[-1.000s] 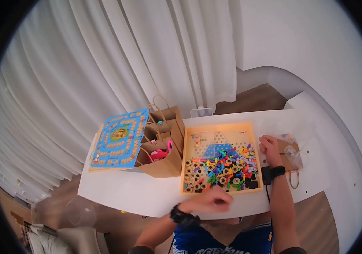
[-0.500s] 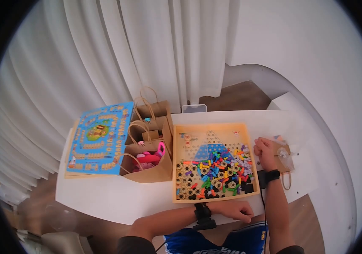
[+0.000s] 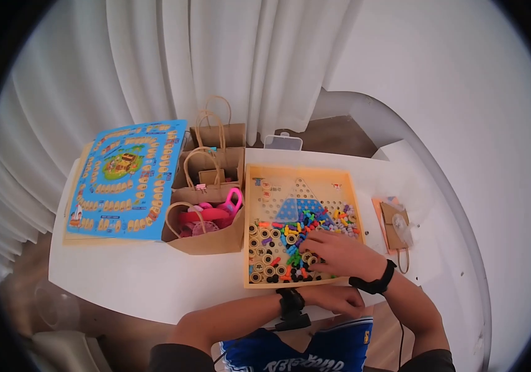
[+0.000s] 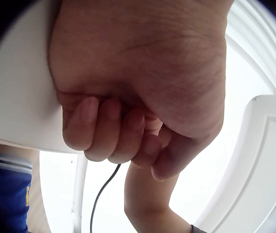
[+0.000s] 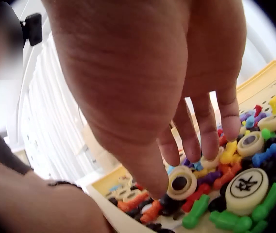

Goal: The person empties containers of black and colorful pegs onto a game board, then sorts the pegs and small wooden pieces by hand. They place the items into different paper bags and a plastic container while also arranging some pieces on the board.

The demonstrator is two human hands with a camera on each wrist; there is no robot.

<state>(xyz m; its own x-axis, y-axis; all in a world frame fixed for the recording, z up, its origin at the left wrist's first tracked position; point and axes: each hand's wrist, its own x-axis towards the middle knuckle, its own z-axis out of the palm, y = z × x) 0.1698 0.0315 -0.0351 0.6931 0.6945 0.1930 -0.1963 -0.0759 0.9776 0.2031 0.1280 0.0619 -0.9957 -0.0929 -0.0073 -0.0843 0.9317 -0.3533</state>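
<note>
A wooden tray holds a heap of coloured pegs and round discs. My right hand reaches over its front right part, fingers spread and slightly bent among the pieces. Seen from the right wrist, the fingertips hang at the heap, the thumb beside a pale disc with a dark centre; nothing is visibly gripped. A disc with a black character lies near green pegs. My left hand is at the table's front edge, below the tray. Its fingers curl toward the palm, and no object shows in them.
Left of the tray stand paper bags with handles, one holding pink items. A blue game board lies at the far left. A small brown bag lies right of the tray, and a clear plastic box is behind it.
My right hand has moved left from beside the tray to over the pieces, its fingers uncurling. My left hand came right, below the tray's front edge. The head view has shifted.
</note>
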